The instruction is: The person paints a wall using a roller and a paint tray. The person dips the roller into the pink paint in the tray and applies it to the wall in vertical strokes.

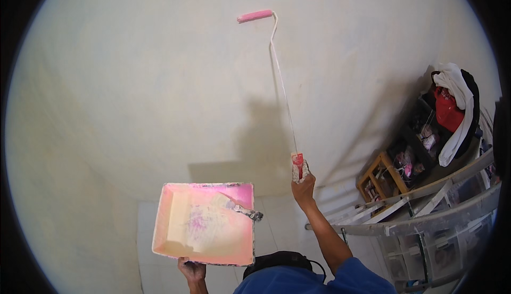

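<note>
My right hand (303, 187) is closed round the red, paint-crusted handle of a paint roller (285, 89). Its long thin frame reaches up, and the pink roller sleeve (254, 16) is at or close to the pale wall (175, 81); contact is hard to tell. My left hand (191, 269) grips the lower edge of a paint tray (178, 217), its fingers partly hidden beneath. Cream and pink paint coats the tray. Lying in it is a paintbrush (246, 212), whose dark, smeared handle sticks out over the right rim.
On the right stands a white ladder (444, 222) lying across the view. Behind it are a dark shelf (412, 153) with bags, a wooden frame (380, 177), a white cloth (452, 86), a red bag (448, 110) and clear plastic drawers (444, 254). White floor tiles (159, 272) show below.
</note>
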A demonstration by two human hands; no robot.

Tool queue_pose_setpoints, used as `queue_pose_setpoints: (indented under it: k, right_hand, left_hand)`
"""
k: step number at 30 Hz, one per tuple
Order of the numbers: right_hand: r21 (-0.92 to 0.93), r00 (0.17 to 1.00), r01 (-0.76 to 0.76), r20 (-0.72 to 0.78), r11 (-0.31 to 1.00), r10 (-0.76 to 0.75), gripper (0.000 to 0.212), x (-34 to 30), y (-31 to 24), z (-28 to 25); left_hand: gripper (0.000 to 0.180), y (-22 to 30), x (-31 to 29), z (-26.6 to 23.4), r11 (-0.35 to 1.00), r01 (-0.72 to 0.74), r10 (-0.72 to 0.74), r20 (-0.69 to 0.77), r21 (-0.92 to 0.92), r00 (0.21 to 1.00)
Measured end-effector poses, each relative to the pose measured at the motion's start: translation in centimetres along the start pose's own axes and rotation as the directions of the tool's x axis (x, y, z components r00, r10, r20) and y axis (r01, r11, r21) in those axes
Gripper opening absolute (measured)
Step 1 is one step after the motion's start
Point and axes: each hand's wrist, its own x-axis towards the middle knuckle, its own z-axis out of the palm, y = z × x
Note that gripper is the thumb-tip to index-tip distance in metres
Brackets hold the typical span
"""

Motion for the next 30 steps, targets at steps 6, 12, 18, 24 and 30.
queue_pose_setpoints:
  k: [6,12,18,24,30]
  right_hand:
    - [0.106,0.993,-0.115,-0.015,0.988,0.118,0.026,-4.0,-1.1,2.5]
    - [0.058,0.992,-0.124,-0.021,0.991,0.125,0.020,-0.4,-2.2,4.8]
    - [-0.043,0.988,-0.147,-0.052,0.988,0.145,0.014,-10.0,6.5,8.5]
    - [-0.035,0.959,-0.280,0.038,0.959,0.281,0.018,-19.2,10.0,10.0]
    - [-0.252,0.930,-0.355,0.007,0.900,0.368,0.022,-23.9,12.2,9.4]
  left_hand:
    - [0.015,0.4,0.6,-1.5,1.000,0.001,-0.002,-0.041,-0.010,0.999]
    - [0.013,0.6,1.5,-2.4,0.999,-0.039,0.041,-0.150,0.017,0.988]
    - [0.008,0.6,2.9,-3.1,0.994,0.036,-0.035,-0.009,0.104,0.999]
    - [0.020,2.2,5.3,-7.4,0.995,0.080,-0.078,-0.040,0.062,0.996]
    - [0.035,2.8,5.3,-3.2,0.988,0.081,-0.066,-0.117,0.129,0.991]
